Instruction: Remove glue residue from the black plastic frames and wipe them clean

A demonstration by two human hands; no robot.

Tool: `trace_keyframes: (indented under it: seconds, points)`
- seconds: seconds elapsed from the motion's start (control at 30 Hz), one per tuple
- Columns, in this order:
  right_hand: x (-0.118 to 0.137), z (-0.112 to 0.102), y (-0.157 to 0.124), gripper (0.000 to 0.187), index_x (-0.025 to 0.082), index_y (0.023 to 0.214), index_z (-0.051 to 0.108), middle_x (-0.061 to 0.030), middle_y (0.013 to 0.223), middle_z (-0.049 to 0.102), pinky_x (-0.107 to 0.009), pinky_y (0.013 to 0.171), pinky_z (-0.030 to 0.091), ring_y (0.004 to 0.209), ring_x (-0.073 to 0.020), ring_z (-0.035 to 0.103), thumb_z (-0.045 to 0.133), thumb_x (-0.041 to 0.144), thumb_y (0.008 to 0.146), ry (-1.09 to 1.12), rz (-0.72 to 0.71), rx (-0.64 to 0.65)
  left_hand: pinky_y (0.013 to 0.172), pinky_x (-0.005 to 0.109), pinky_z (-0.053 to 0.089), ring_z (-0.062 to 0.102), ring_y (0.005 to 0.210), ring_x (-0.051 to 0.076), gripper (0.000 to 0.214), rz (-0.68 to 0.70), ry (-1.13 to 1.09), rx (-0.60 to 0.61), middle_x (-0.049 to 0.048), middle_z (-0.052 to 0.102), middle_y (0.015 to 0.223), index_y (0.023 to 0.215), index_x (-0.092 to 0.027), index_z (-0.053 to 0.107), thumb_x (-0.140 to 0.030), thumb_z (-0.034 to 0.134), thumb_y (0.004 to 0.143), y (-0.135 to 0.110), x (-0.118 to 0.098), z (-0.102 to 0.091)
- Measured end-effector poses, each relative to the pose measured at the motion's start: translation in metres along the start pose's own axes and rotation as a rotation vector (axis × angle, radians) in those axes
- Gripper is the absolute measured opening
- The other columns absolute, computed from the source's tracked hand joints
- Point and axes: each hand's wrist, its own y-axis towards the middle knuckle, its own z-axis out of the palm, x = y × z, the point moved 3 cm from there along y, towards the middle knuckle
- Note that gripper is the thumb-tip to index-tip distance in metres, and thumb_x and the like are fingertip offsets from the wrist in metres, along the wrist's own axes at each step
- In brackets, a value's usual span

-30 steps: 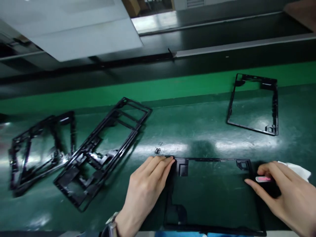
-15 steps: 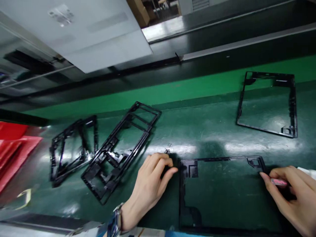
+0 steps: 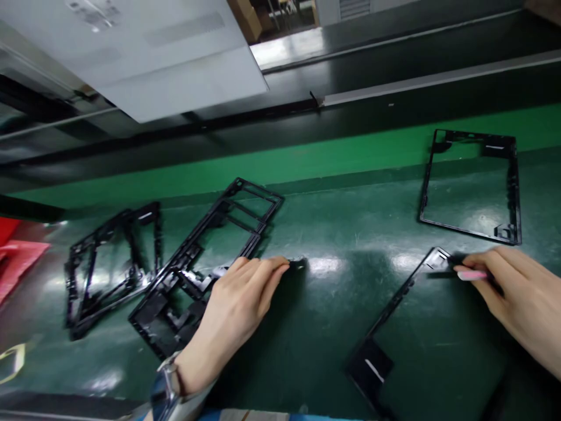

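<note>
My left hand (image 3: 249, 292) is closed in a pinch at the middle of the bench, beside a tangled black frame (image 3: 254, 237). At its fingertips is a small dark piece (image 3: 297, 265), too small to name. On the right, my right hand (image 3: 512, 280) is closed on the corner of a rectangular black plastic frame (image 3: 394, 301), which now slants across the bench. A slim pink-and-white object (image 3: 471, 275) also pokes out of that hand's fingers; its kind is not clear. The frame's near end is partly cut off by the picture's lower edge.
Another black frame (image 3: 468, 234) lies at the back right. More black frames (image 3: 74, 292) are at the left, near red sheeting (image 3: 21, 257). A yellow loop (image 3: 17, 362) lies at the lower left. A dark ledge (image 3: 219, 137) and a white panel (image 3: 184, 70) are behind the green bench.
The frame in my right hand has turned from square-on to slanted. My left hand has left its side, shifted left and closed its fingers on a small dark piece.
</note>
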Motion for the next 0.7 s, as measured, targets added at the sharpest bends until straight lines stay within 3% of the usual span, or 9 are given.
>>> trace_keyframes:
  seconds: [0.1,0.17,0.23,0.3,0.37,0.47,0.53,0.6,0.7]
  points:
    - [0.019,-0.001,0.037,0.024,0.022,0.108,0.061,-0.0104,0.101,0.068,-0.040,0.068,0.047,0.085,-0.0268,0.065,0.041,0.033,0.114,-0.016,-0.210,0.020,0.062,0.029,0.052,0.072,0.076,0.015,0.022,-0.045,-0.068,0.030,0.0054,0.074,0.115,0.125,-0.021,0.065,-0.030,0.049,0.113,0.017,-0.009,-0.009]
    - [0.033,0.006,0.060,0.021,0.020,0.105,0.060,-0.0087,0.098,0.065,-0.039,0.068,0.046,0.087,-0.0267,0.063,0.042,0.027,0.113,-0.026,-0.302,0.036,0.068,0.030,0.058,0.074,0.084,0.017,0.025,-0.014,-0.129,0.010,0.0094,0.071,0.128,0.129,-0.020,0.065,-0.035,0.057,0.110,0.028,-0.025,-0.009]
    - [0.047,0.015,0.080,0.016,0.019,0.102,0.061,-0.0071,0.096,0.063,-0.039,0.069,0.046,0.085,-0.0249,0.061,0.047,0.020,0.111,0.006,-0.371,0.011,0.093,0.037,0.062,0.074,0.114,0.025,0.032,0.145,-0.265,0.061,0.0118,0.070,0.137,0.133,-0.020,0.063,-0.035,0.065,0.105,0.035,-0.046,-0.002]
    - [0.063,0.020,0.097,0.011,0.018,0.102,0.061,-0.0079,0.099,0.064,-0.039,0.074,0.048,0.089,-0.0249,0.061,0.054,0.021,0.110,0.085,-0.437,-0.032,0.118,0.049,0.054,0.059,0.145,0.032,0.052,0.316,-0.374,0.153,0.0135,0.066,0.150,0.144,-0.017,0.058,-0.043,0.071,0.101,0.037,-0.064,0.011]
    - [0.076,0.016,0.106,0.011,0.018,0.102,0.060,-0.0081,0.100,0.065,-0.039,0.078,0.049,0.092,-0.0243,0.061,0.059,0.025,0.109,0.216,-0.456,-0.089,0.130,0.055,0.042,0.043,0.159,0.035,0.074,0.384,-0.410,0.219,0.0165,0.057,0.161,0.153,-0.012,0.051,-0.056,0.074,0.098,0.036,-0.072,0.024]
    - [0.089,-0.004,0.105,0.023,0.021,0.089,0.056,-0.0048,0.092,0.063,-0.035,0.076,0.047,0.083,-0.0195,0.060,0.051,0.021,0.112,0.461,-0.361,-0.162,0.134,0.055,0.038,0.040,0.162,0.034,0.085,0.363,-0.427,0.234,0.0191,0.055,0.163,0.155,-0.010,0.049,-0.065,0.073,0.096,0.034,-0.066,0.036]
    - [0.094,-0.017,0.096,0.034,0.022,0.084,0.059,-0.0054,0.099,0.066,-0.035,0.078,0.048,0.087,-0.0188,0.063,0.045,0.022,0.114,0.594,-0.241,-0.148,0.133,0.054,0.040,0.042,0.160,0.033,0.083,0.315,-0.433,0.215,0.0195,0.057,0.161,0.154,-0.010,0.050,-0.066,0.072,0.096,0.035,-0.055,0.038]
    - [0.100,-0.023,0.085,0.040,0.025,0.087,0.066,-0.0053,0.105,0.069,-0.034,0.078,0.050,0.098,-0.0206,0.066,0.040,0.028,0.116,0.730,-0.124,-0.044,0.132,0.054,0.040,0.043,0.160,0.033,0.078,0.285,-0.415,0.176,0.0197,0.057,0.161,0.152,-0.011,0.052,-0.063,0.071,0.098,0.037,-0.045,0.037]
    - [0.113,-0.014,0.071,0.039,0.029,0.100,0.073,-0.0037,0.112,0.071,-0.031,0.078,0.053,0.094,-0.0192,0.067,0.039,0.040,0.118,0.945,-0.026,0.205,0.128,0.053,0.044,0.048,0.157,0.032,0.057,0.281,-0.370,0.061,0.0184,0.061,0.156,0.145,-0.012,0.057,-0.050,0.066,0.105,0.043,-0.034,0.030]
